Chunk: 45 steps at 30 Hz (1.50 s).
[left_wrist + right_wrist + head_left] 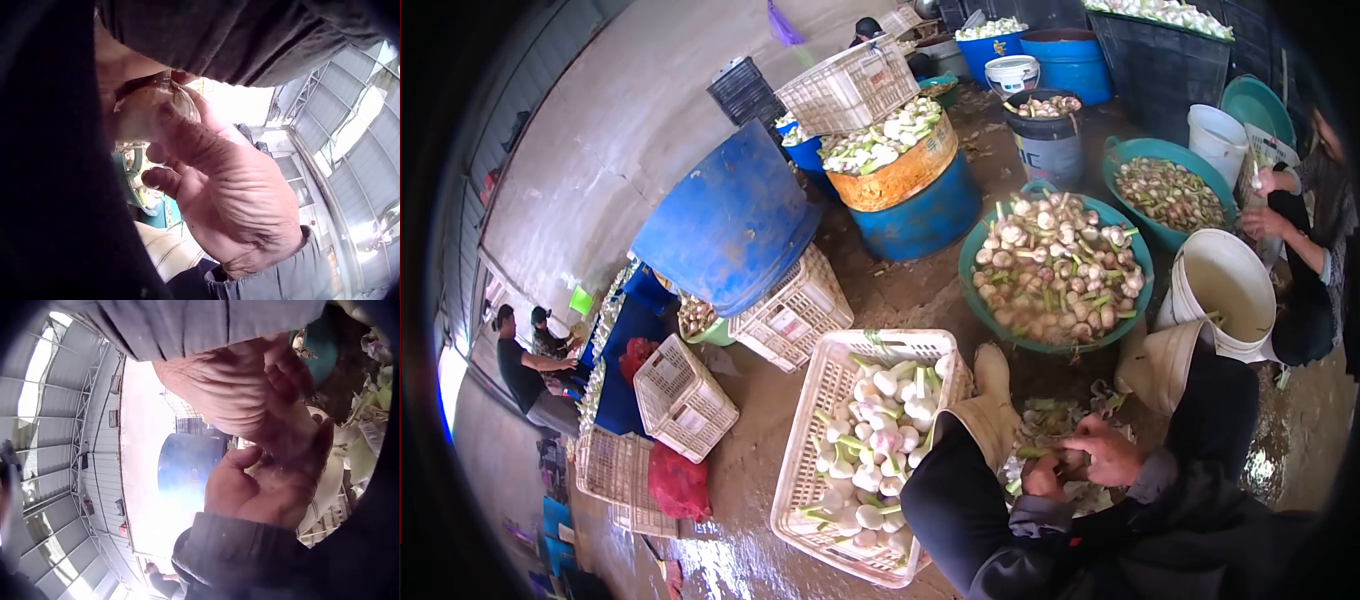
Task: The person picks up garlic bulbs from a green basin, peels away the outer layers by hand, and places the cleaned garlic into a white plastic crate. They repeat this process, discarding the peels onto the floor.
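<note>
Low between the knees, both hands meet on a garlic bulb [147,106], its papery skin partly covered by fingers. My left hand [1045,478] grips it from one side, with a green stem [1032,452] showing by its fingers. From the other side my right hand [1108,452] holds the bulb, its thumb laid along the skin in the left wrist view. Peelings and leaf scraps [1050,415] lie beneath the hands. Left of the knee stands a white plastic crate [800,480] of cleaned bulbs with short stems. Ahead is a green tub [968,270] of unpeeled garlic.
A white bucket [1225,285] stands at the right, near another person's hands [1270,205]. Beyond are a second garlic tub [1115,155], blue barrels [915,215] and stacked crates [795,310]. The floor [730,550] is wet. More people [530,365] work at the far left.
</note>
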### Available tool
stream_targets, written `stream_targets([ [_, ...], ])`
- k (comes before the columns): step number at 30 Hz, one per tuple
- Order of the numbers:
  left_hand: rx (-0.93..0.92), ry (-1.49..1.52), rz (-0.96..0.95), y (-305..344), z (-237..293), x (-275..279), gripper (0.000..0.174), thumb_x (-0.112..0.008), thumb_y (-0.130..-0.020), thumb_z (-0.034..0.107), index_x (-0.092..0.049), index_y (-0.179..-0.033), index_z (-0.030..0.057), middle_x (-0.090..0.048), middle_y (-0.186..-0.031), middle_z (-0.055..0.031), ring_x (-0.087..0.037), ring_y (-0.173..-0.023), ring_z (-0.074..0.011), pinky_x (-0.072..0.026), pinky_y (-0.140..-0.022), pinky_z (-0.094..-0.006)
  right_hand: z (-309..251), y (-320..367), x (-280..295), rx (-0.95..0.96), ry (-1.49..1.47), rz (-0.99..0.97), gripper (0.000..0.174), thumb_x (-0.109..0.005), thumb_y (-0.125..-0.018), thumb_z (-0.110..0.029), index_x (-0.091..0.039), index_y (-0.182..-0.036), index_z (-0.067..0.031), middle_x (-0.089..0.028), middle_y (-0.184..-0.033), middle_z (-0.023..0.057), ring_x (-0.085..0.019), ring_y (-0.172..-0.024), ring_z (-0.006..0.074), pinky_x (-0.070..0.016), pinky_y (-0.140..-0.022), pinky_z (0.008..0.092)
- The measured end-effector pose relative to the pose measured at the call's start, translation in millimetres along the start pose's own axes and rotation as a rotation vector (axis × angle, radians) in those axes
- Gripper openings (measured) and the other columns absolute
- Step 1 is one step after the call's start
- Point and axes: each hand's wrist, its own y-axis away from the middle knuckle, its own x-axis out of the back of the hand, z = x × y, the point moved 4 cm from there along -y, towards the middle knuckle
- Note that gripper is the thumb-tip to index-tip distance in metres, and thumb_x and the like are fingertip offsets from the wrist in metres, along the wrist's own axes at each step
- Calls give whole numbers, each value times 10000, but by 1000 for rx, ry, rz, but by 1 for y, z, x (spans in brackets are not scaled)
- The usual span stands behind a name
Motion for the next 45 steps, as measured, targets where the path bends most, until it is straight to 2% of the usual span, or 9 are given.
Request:
stream_targets([
  [9,-348,-532,-23,7,15,-4,313,-465,-775,70,-575,-1055,-16,-614,-971,-138,-623,-874,-248,-550,-688,-364,-11,0,9,-119,-326,-7,569,-702,-752,-131,-493,-1281,-143,-426,-978,109,-464,-893,228,-429,-794,322],
  [18,-6,149,-61,21,26,-20,268,-514,-813,113,-580,-1064,48,-618,-917,-74,-606,-791,-190,-525,-692,-357,-8,0,8,77,-206,37,552,-629,-796,-45,-440,-1308,-126,-391,-997,104,-455,-818,196,-436,-677,312],
  [25,233,278,-74,-12,-8,4,370,-398,-787,122,-526,-1084,-57,-589,-1029,-180,-596,-898,-319,-472,-822,-417,-22,1,-2,-1,-40,-48,582,-700,-715,-121,-487,-1257,-112,-412,-1124,192,-505,-1009,376,-456,-803,386],
  [27,180,410,-52,-19,-19,12,267,-466,-767,80,-575,-984,-30,-613,-920,-175,-614,-831,-323,-486,-737,-410,-29,-1,0,124,53,16,568,-674,-731,-133,-480,-1265,-130,-405,-1152,219,-546,-934,395,-476,-771,400],
  [31,-453,-560,-135,8,17,6,269,-501,-790,94,-601,-1012,-20,-618,-931,-104,-611,-830,-216,-497,-681,-311,-23,0,-7,36,-6,2,559,-673,-739,-129,-474,-1261,-105,-409,-1162,216,-550,-937,396,-474,-767,406],
  [33,-500,-679,-92,11,25,-7,231,-521,-791,68,-614,-975,-37,-630,-881,-94,-621,-798,-192,-497,-659,-287,-23,1,-9,-8,-59,3,554,-653,-756,-113,-453,-1272,-94,-415,-1158,206,-536,-964,381,-468,-774,397],
  [35,-133,-54,176,3,13,0,196,-537,-789,67,-636,-934,-20,-641,-805,-84,-614,-742,-157,-491,-644,-289,-18,-1,-10,44,-110,71,494,-594,-818,-95,-426,-1281,-67,-435,-1132,177,-534,-998,308,-450,-807,366],
  [39,-498,-504,152,1,18,2,185,-480,-795,61,-624,-856,-38,-626,-757,-56,-596,-691,-147,-481,-601,-315,2,0,-21,-150,-402,56,403,-502,-894,-123,-407,-1275,-31,-469,-1077,146,-516,-999,231,-419,-841,335],
  [45,-305,-143,5,-9,4,2,202,-525,-853,122,-612,-970,-19,-631,-826,-85,-583,-733,-138,-480,-636,-282,4,-5,-24,-218,-460,205,320,-373,-955,-206,-432,-1191,2,-513,-957,113,-494,-867,177,-400,-792,307],
])
